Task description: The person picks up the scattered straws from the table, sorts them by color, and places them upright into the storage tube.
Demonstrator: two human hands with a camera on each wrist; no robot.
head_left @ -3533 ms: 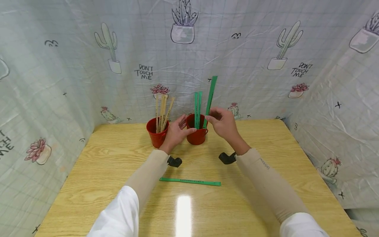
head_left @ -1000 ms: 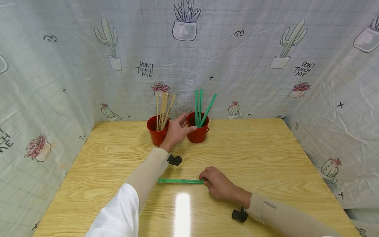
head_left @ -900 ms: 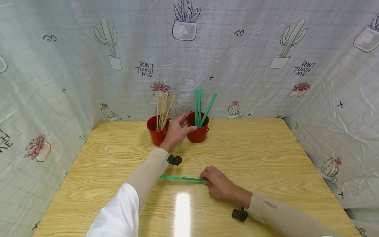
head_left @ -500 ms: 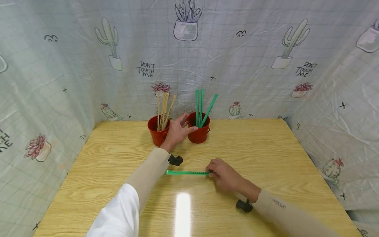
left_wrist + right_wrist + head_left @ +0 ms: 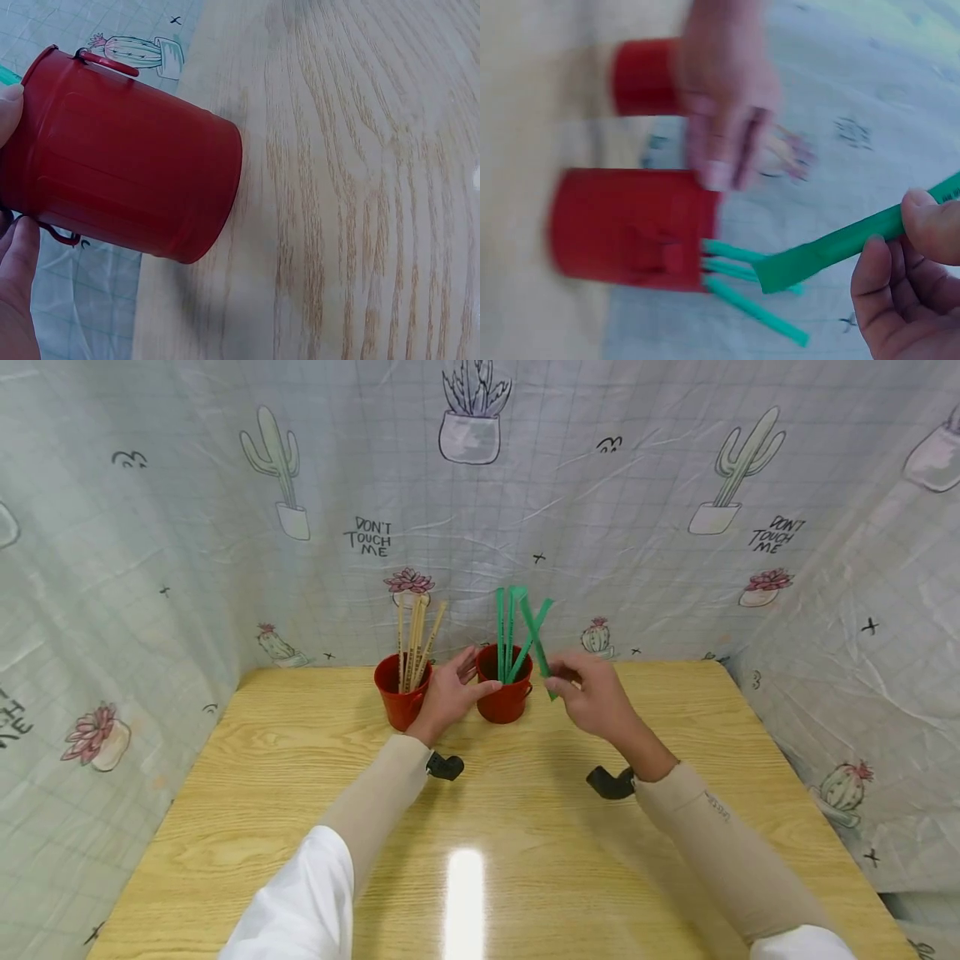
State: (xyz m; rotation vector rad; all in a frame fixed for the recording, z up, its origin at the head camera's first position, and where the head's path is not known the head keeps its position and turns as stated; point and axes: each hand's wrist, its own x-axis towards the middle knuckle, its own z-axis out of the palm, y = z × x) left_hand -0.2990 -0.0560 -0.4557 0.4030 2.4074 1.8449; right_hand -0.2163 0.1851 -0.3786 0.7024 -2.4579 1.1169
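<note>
My left hand (image 5: 447,695) holds the right-hand red bucket (image 5: 504,703) by its rim, thumb at the front edge and fingers along its left side. In the left wrist view, the same bucket (image 5: 127,157) stands on the table under the fingertips. Three green wrapped straws (image 5: 501,628) lean inside it. Between thumb and fingers, my right hand (image 5: 600,697) pinches another green wrapped straw (image 5: 538,643), tilted, just right of the bucket. Its flattened end (image 5: 784,268) overlaps the bucket's straws in the right wrist view.
Left of my left hand stands a second red bucket (image 5: 397,710) with several tan wrapped straws (image 5: 412,652). Black wrist cameras (image 5: 611,782) sit under both wrists. A printed cloth (image 5: 600,543) hangs behind the wooden table (image 5: 300,718).
My right hand has lifted the green straw off the table and carried it up and back to the bucket, tilting it upright. My left hand has stayed at the bucket.
</note>
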